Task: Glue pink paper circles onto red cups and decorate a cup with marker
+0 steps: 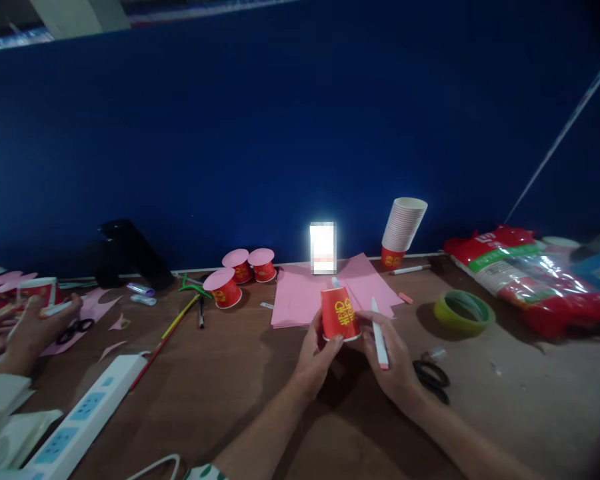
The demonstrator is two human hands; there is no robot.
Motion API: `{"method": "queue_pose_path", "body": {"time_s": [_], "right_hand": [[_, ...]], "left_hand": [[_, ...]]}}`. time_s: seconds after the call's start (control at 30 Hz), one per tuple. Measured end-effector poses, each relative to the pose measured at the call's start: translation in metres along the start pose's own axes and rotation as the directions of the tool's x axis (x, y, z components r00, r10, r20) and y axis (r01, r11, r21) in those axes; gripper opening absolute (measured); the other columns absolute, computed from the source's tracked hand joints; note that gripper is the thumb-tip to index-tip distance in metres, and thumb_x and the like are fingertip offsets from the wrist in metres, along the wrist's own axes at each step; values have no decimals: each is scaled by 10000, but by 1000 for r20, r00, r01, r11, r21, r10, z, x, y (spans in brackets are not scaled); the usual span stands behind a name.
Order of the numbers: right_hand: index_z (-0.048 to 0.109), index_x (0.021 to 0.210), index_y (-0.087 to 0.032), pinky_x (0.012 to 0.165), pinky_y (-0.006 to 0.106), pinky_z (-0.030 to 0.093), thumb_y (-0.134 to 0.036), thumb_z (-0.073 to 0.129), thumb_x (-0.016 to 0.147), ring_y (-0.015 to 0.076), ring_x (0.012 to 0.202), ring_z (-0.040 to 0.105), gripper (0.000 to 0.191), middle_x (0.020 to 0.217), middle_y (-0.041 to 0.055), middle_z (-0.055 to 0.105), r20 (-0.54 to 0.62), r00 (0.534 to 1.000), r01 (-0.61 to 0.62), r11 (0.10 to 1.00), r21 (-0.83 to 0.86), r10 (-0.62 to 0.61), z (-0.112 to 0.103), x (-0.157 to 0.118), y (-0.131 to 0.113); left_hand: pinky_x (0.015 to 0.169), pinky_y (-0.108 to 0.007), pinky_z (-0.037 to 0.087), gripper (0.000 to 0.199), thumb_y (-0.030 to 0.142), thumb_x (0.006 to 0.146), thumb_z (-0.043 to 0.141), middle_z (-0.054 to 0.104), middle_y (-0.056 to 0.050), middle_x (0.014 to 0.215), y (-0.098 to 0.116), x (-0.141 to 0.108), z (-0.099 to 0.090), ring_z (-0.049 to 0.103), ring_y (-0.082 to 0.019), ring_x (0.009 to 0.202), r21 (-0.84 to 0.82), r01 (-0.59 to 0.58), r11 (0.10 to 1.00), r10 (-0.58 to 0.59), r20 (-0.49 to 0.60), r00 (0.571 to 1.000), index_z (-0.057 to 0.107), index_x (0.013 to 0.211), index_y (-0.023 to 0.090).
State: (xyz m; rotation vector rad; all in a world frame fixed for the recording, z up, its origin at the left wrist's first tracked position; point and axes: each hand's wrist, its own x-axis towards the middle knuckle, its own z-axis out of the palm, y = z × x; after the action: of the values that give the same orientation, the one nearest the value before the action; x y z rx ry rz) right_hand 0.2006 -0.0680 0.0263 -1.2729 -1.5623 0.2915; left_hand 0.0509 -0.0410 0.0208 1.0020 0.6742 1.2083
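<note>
A red paper cup with yellow markings [339, 315] is upside down, its rim toward me, between my hands. My left hand [314, 357] grips its left side and lower rim. My right hand [393, 363] holds a white marker with a pinkish end [380, 337], and its fingertips reach the cup's right side. Behind the cup lie pink paper sheets [295, 297], with a bright pixelated patch above them. Three red cups topped by pink discs [223, 290] stand to the left of the sheets.
A tall cup stack [403, 227], a tape roll [464, 312], black scissors [433, 380] and a red plastic package [520, 273] are on the right. On the left are a power strip [87, 407], coloured sticks [167, 333] and another person's hands [30, 333] holding a cup and pen.
</note>
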Motion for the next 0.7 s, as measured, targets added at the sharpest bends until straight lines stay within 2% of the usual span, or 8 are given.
{"method": "queue_pose_path", "body": {"time_s": [0.17, 0.33, 0.43, 0.53, 0.7], "right_hand": [[516, 1160, -216, 842, 377, 541, -222, 462, 895, 230, 994, 637, 271, 1103, 93, 641, 26, 998, -67, 995, 80, 65, 2, 0, -4], [509, 1158, -212, 887, 384, 520, -233, 469, 892, 229, 1018, 623, 270, 1121, 94, 630, 29, 997, -79, 996, 33, 78, 1, 1, -10], [511, 1149, -215, 899, 387, 513, -258, 462, 904, 228, 1022, 616, 254, 1106, 91, 632, 20, 997, -81, 996, 23, 80, -1, 1, -11], [503, 1150, -216, 883, 384, 522, -279, 486, 901, 233, 1015, 626, 257, 1113, 95, 632, 35, 995, -95, 994, 54, 94, -1, 0, -12], [488, 1152, -219, 845, 361, 540, -281, 527, 879, 232, 983, 654, 282, 1106, 89, 643, 72, 989, -133, 986, 105, 126, -1, 1, -16]], "left_hand": [[928, -364, 462, 769, 324, 683, 754, 545, -135, 1263, 1, 0, -2, 554, -252, 1129, 311, -147, 939, 166, -38, 985, 348, 1323, 194], [878, -372, 479, 895, 349, 611, 798, 537, -128, 1215, 4, -4, -2, 587, -239, 1026, 588, -143, 796, 251, -105, 962, 321, 1353, 192], [886, -393, 470, 923, 343, 603, 798, 530, -126, 1213, 4, -5, -3, 573, -246, 1026, 716, -153, 681, 346, -131, 929, 310, 1371, 192], [918, -420, 451, 902, 344, 612, 792, 521, -130, 1231, 1, -4, -4, 538, -266, 1081, 803, -175, 569, 424, -104, 900, 322, 1367, 195], [957, -429, 436, 788, 358, 651, 769, 524, -130, 1232, 1, -4, -4, 505, -271, 1134, 857, -282, 431, 497, 35, 867, 377, 1314, 193]]}}
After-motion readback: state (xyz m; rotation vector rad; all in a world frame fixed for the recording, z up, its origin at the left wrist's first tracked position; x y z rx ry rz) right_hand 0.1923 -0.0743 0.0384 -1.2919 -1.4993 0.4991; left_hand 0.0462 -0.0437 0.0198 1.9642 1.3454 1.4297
